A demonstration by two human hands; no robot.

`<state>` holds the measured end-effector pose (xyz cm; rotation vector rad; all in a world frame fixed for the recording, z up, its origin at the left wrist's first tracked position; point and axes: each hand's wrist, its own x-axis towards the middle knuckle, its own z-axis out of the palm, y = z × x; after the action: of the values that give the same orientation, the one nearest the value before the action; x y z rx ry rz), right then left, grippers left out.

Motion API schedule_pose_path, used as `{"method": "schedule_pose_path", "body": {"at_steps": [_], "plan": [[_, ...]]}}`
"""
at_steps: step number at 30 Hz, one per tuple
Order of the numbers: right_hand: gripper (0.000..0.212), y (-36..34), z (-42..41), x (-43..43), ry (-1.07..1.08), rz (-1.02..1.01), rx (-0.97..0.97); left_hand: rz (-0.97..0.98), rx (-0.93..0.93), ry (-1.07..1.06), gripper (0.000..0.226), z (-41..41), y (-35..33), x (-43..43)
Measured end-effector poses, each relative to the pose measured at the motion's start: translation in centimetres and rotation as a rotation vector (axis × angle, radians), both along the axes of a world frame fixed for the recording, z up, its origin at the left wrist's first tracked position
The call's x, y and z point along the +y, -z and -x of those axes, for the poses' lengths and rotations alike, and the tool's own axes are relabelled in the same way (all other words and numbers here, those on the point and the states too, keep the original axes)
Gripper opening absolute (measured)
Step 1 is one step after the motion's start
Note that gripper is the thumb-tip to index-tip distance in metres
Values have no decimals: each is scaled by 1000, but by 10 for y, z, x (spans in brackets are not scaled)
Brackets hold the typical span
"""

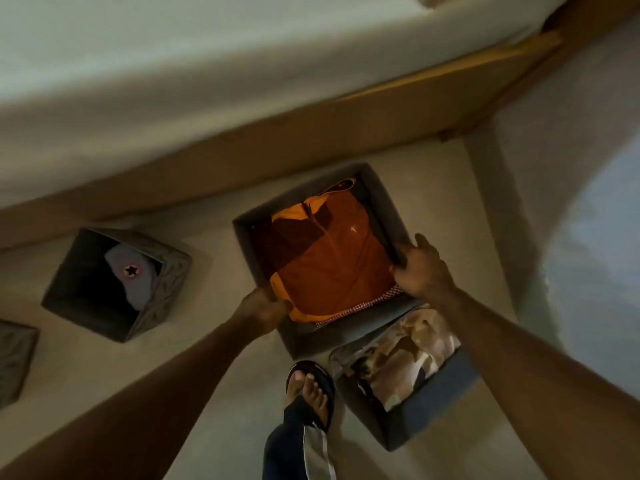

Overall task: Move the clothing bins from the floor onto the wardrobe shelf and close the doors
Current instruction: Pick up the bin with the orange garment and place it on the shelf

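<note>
L hand & R hand both clamped on grey bin rims

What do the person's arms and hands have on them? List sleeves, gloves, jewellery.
Both forearms are bare, with no sleeves in view. The left hand and right hand wear no gloves. No watch, ring or bracelet shows, though the picture is dim and blurred.
</note>
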<state>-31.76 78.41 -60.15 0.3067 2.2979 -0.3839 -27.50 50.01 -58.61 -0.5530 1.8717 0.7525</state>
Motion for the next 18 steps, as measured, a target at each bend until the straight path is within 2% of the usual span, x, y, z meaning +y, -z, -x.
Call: {"method": "schedule_pose_path", "body": {"at_steps": [3, 7, 11, 13, 18], "plan": [[45, 22, 3, -4, 37, 66, 14, 31, 49, 21, 33, -1, 21, 2], [46, 7, -1, -11, 24, 71, 77, 26, 68, -36, 42, -1, 7, -1], [41, -34, -12, -16, 30, 115, 76, 40, 77, -144, 21, 0, -39, -15], [42, -61, -20, -22, 41, 136, 79, 43, 96, -125, 16, -3, -67, -25], [41, -136, -57, -50, 84, 169, 131, 45, 167, -32, 58, -34, -145, -63]]}}
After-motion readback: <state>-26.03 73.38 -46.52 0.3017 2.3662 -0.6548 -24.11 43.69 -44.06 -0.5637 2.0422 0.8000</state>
